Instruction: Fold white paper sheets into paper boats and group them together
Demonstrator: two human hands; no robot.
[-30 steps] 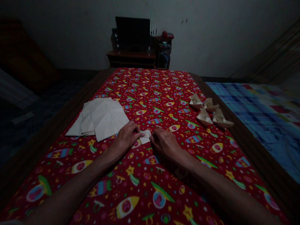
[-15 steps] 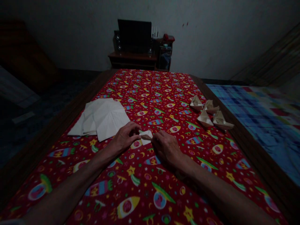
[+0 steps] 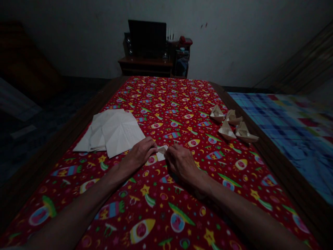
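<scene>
Flap [image 3: 162, 149] on folded ppr [image 3: 161, 157] shifted vs prev | L hand [image 3: 142, 151] pinching L edge | R hand [image 3: 181, 160] pinching R edge

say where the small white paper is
In the head view, the small white paper is near the centre, over the red cloth, between the left hand and the right hand.

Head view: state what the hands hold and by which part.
Small folded paper: left hand holds its left side, right hand its right side; exact grip hidden.
</scene>
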